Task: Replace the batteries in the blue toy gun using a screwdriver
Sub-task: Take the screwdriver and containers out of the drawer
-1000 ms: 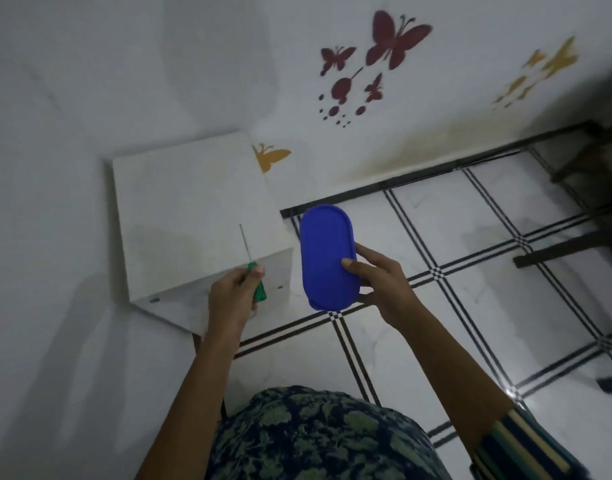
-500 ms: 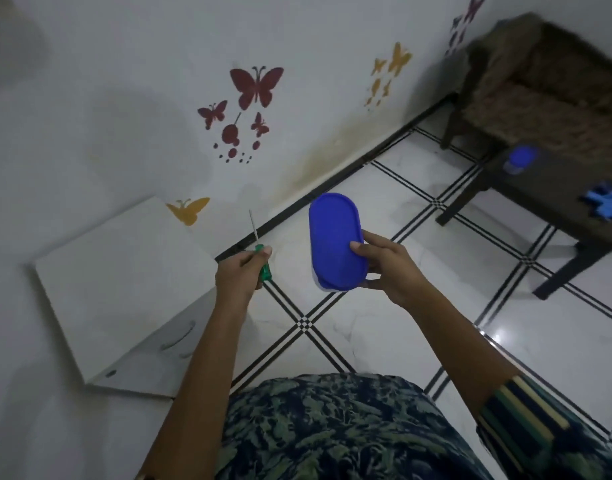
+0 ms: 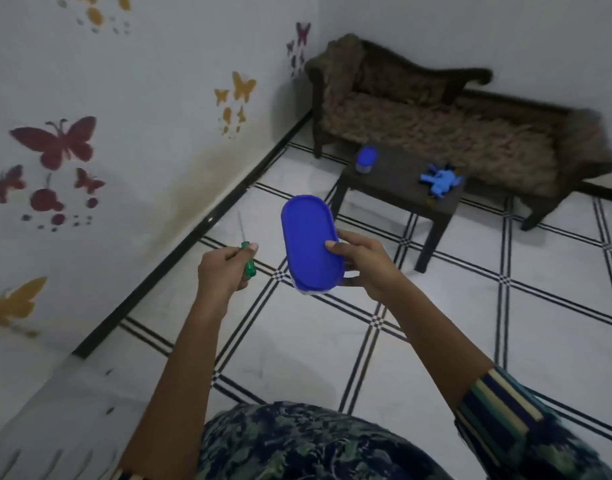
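Note:
My left hand [image 3: 221, 270] grips a green-handled screwdriver [image 3: 247, 259] with its thin shaft pointing up. My right hand [image 3: 365, 263] holds an oval container with a blue lid [image 3: 309, 242], thumb on the lid. Both are held in front of me above the tiled floor. The blue toy gun [image 3: 439, 181] lies far off on the right end of a dark low table [image 3: 398, 190], well beyond both hands.
A small jar with a blue lid [image 3: 366, 161] stands on the table's left end. A brown couch [image 3: 446, 129] runs behind the table along the far wall. A wall with butterfly stickers [image 3: 58, 142] is on my left. A white board's corner [image 3: 51, 420] shows bottom left.
The view has swung to the right: the table, toy gun and couch are now fully in sight and the white board has slid to the bottom left. Both hands keep their holds.

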Demonstrator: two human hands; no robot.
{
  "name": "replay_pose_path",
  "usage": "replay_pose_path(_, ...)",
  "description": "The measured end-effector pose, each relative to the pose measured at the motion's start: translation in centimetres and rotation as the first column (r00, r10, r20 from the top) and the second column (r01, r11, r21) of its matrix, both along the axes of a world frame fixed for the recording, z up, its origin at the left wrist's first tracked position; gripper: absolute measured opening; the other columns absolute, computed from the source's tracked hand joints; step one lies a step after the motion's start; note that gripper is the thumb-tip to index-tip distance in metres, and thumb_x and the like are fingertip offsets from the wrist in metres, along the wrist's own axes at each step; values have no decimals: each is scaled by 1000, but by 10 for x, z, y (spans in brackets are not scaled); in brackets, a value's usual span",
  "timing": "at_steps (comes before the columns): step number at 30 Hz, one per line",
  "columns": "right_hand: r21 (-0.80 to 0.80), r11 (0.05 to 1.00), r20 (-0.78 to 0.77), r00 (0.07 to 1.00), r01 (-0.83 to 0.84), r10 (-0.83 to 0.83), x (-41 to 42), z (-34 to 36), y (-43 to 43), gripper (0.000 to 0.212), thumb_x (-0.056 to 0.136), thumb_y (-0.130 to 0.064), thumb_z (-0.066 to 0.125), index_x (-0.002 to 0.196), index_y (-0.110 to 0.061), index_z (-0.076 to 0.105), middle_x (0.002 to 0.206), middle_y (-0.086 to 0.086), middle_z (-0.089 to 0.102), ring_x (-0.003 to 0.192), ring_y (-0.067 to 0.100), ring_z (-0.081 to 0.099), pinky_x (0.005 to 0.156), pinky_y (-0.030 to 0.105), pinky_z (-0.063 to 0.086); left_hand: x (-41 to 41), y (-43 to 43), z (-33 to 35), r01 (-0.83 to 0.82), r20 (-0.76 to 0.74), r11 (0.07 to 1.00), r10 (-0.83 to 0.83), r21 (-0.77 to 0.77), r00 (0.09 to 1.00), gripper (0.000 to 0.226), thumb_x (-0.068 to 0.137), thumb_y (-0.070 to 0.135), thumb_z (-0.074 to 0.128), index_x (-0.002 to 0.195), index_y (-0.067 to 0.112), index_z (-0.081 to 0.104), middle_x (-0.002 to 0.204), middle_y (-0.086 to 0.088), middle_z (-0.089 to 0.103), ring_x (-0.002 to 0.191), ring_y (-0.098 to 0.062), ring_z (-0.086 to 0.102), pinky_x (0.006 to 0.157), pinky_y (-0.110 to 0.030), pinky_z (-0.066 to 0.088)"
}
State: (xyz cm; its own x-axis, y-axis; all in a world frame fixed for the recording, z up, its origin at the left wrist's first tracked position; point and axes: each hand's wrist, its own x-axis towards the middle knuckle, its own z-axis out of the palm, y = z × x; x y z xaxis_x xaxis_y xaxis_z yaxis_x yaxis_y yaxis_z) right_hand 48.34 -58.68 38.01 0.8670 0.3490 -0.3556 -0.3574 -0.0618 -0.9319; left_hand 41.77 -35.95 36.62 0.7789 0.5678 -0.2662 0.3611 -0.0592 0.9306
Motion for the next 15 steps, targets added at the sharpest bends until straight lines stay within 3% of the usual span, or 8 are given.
replay_pose_path(4, 15, 995, -9, 995, 98, -98, 44, 0, -52, 36, 89, -23, 69, 125, -25, 65, 115, 7, 69, 102, 27, 68, 76, 41, 61, 60, -48, -2, 114, -29, 993, -113, 23, 993, 46, 83, 37, 71, 88, -8, 66, 72, -10, 56, 62, -17, 51, 68, -33, 57)
replay_pose_path(10, 34, 966, -63, 966, 255, -252, 123, -18, -101, 33, 87, -24, 72, 120, -24, 67, 113, 6, 71, 103, 29, 69, 81, 45, 60, 173, -97, -12, 256, -78, 965, -251, 57, 965, 44, 81, 37, 73, 84, -7, 67, 64, -10, 55, 55, -18, 51, 75, -45, 57)
replay_pose_path(15, 5, 946, -79, 943, 325, -323, 212, -36, -130, 35, 88, -25, 71, 122, -24, 66, 113, 6, 70, 99, 25, 70, 74, 38, 61, 294, -128, -23, 350, -74, 934, -345, 70, 936, 39, 81, 35, 73, 84, -3, 69, 66, -9, 55, 61, -20, 52, 72, -38, 58)
